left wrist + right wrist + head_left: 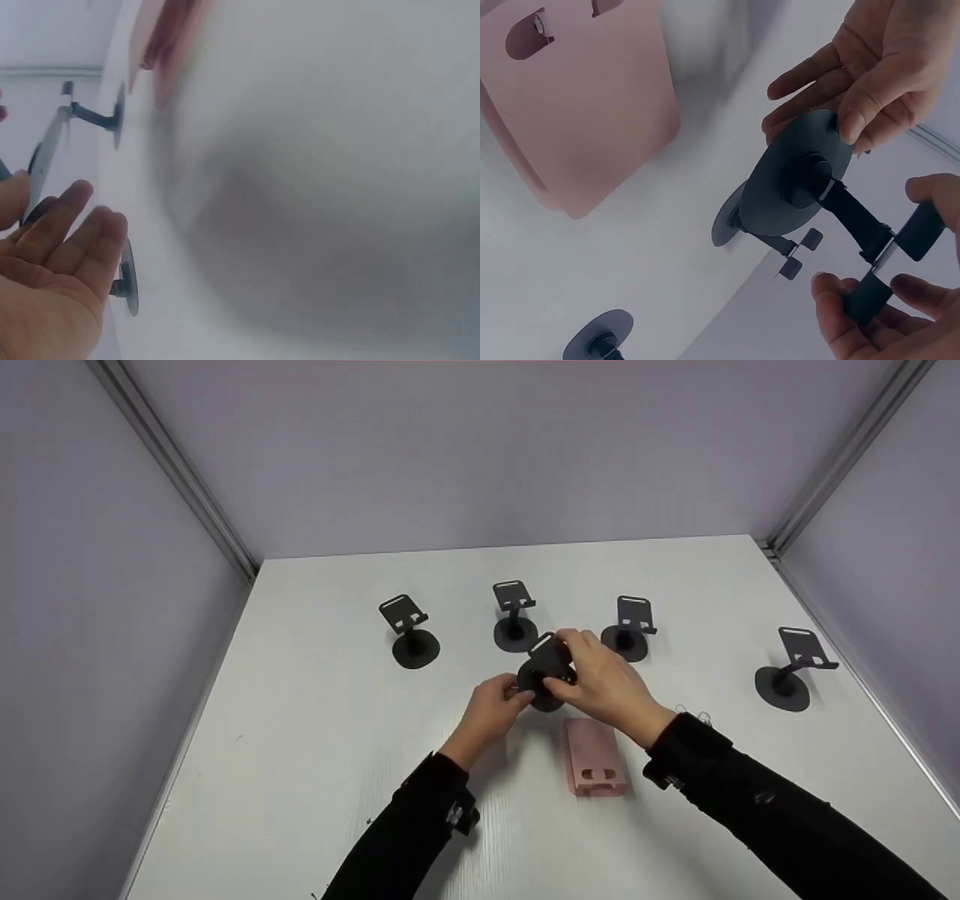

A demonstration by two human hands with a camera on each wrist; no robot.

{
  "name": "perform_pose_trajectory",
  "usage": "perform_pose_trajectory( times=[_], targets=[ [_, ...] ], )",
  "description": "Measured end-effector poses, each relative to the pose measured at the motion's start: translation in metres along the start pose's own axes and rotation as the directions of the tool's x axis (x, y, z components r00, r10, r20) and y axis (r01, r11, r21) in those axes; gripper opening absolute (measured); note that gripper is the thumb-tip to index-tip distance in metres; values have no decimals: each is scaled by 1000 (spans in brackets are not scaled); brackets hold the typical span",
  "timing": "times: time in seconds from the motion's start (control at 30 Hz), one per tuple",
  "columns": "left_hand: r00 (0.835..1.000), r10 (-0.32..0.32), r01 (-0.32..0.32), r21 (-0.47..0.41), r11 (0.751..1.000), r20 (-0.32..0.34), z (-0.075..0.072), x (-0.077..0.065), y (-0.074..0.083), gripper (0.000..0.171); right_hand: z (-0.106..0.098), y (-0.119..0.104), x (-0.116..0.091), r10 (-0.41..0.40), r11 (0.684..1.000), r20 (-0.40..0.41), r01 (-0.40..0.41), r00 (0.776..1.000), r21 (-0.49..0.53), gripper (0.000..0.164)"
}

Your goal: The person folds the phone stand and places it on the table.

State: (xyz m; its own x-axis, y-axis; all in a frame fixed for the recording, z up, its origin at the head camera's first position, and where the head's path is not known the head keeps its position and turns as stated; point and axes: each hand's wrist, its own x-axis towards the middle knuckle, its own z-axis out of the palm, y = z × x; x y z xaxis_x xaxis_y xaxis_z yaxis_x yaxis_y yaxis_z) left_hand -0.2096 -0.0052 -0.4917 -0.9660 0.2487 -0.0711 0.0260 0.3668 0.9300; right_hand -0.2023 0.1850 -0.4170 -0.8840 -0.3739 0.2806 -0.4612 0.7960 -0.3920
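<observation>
Both hands hold one black phone stand (553,655) above the table, its round base tilted up off the surface. My left hand (489,711) pinches the rim of the base between thumb and fingers, as the right wrist view shows. Around the upper plate, near its two small lips, curl the fingers of my right hand (609,684). A short arm joins the base (791,180) to that plate. Below the hands lies a folded pink phone stand (592,754), flat on the table. In the left wrist view the held stand is partly hidden by the left hand (56,277).
Several more black phone stands are upright on the white table (300,735): one at the left (415,649), two behind the hands, namely a middle stand (515,634) and a right-hand stand (626,642), and one far right (782,688). Pale panels enclose the table's back and sides.
</observation>
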Motion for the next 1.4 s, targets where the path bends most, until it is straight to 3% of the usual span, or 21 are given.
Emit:
perform_pose_trajectory(
  times=[0.07,0.17,0.23,0.37,0.57,0.7,0.83,1.0,1.1,1.23,1.4],
  targets=[
    [999,-44,44,-138,989,2,-1,0,2,22,1,-1,-1,7,1000,13,-7,1000,-4,63],
    [996,-85,83,-320,944,8,-2,0,4,20,1,-2,-3,14,1000,30,-14,999,0,66],
    [995,-102,97,-380,920,5,-4,0,4,19,0,-3,-3,19,1000,44,-19,999,15,68],
    [992,-127,109,-408,906,-17,-9,0,2,19,-2,-2,-3,39,997,88,-45,995,68,65],
    [991,-127,101,-378,920,-46,-18,0,0,14,-7,4,2,61,976,180,-96,982,195,51],
    [995,-98,84,-308,948,-31,-24,-1,0,10,-10,7,4,59,950,236,-127,970,285,36],
    [999,-31,26,-177,984,-25,-29,-2,-2,10,-13,10,4,65,923,269,-160,961,350,21],
    [999,43,-44,-43,998,-31,-31,-1,-6,10,-14,14,2,73,882,323,-212,944,421,12],
    [994,99,-97,66,993,-41,-32,-2,-7,9,-14,15,1,62,874,339,-215,939,436,11],
    [980,194,-179,220,959,-48,-32,-4,-7,7,-12,15,0,40,885,337,-190,941,425,7],
    [967,252,-228,294,928,-44,-33,-5,-9,6,-8,15,-3,-26,899,321,-119,947,422,8]
  ],
)
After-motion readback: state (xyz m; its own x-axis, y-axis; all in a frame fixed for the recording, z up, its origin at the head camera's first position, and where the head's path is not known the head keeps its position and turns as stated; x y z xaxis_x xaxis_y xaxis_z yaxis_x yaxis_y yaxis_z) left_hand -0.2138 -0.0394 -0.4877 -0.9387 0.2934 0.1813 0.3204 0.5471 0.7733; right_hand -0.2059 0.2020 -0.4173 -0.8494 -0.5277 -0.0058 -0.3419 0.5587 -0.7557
